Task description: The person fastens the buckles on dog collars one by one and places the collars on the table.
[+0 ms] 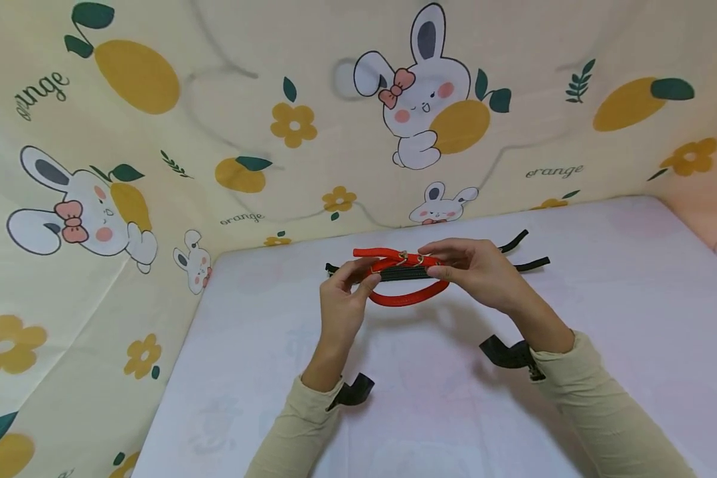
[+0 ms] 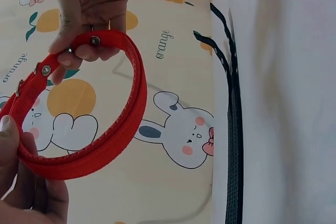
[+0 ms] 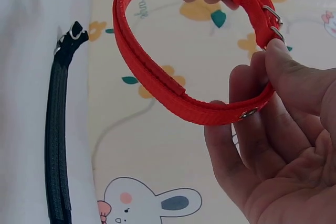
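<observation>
A red collar (image 1: pixel 407 299), bent into a loop, is held up between both hands in the head view. My left hand (image 1: pixel 342 307) pinches its left side near the metal buckle and ring (image 3: pixel 273 22). With thumb and fingers, my right hand (image 1: pixel 484 273) grips the opposite side, by the metal eyelets (image 2: pixel 46 70). The collar's tail sticks out to the left past the buckle. Behind the loop, black collars (image 2: pixel 234 129) lie flat on the table, partly hidden by the red one and the hands; a metal ring (image 3: pixel 76 31) shows at one end.
The white-covered table (image 1: pixel 263 372) meets a cream cloth wall (image 1: pixel 311 60) printed with rabbits and oranges, close behind the black collars. A similar printed cloth (image 1: pixel 83 292) hangs along the left side. Black straps (image 1: pixel 354 390) stick out at both sleeve cuffs.
</observation>
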`<state>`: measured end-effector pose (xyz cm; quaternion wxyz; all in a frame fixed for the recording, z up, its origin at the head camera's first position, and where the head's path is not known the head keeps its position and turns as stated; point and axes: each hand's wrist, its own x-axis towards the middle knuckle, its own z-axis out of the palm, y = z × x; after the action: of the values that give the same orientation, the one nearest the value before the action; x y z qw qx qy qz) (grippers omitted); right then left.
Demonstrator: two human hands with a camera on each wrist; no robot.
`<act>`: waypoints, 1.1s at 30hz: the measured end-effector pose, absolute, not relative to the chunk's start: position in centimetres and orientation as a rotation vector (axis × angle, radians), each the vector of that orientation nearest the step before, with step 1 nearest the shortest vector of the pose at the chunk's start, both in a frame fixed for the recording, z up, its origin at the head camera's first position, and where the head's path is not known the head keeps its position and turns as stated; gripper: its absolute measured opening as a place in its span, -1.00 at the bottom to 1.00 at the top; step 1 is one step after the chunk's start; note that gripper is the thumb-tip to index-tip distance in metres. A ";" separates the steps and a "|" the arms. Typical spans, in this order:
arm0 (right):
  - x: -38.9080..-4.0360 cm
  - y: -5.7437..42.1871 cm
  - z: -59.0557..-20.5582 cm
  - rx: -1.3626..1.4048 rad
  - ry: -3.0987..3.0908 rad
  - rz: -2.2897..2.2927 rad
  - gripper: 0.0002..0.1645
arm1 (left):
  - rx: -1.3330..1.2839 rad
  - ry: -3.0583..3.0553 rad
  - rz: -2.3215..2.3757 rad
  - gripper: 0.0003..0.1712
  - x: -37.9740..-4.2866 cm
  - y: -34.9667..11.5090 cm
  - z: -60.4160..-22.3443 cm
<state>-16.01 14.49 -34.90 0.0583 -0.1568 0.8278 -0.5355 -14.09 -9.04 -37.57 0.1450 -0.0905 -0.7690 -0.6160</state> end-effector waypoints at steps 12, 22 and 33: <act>-15.8 14.4 -35.0 -0.502 2.518 -1.559 -0.54 | -0.234 -2.091 -1.970 -0.64 -14.3 -9.5 -37.7; -15.1 13.7 -34.4 -0.573 2.571 -1.544 -0.50 | -0.374 -2.155 -1.892 -0.64 -14.3 -9.8 -37.7; -14.4 12.0 -35.1 -0.694 2.643 -1.582 -0.56 | -0.503 -2.290 -1.619 -0.70 -13.7 -8.6 -38.0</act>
<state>-14.36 11.97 -35.08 -0.0080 -0.2198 0.8370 -0.5010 -13.70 -8.62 -38.01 0.1457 -0.1745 -0.7951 -0.5622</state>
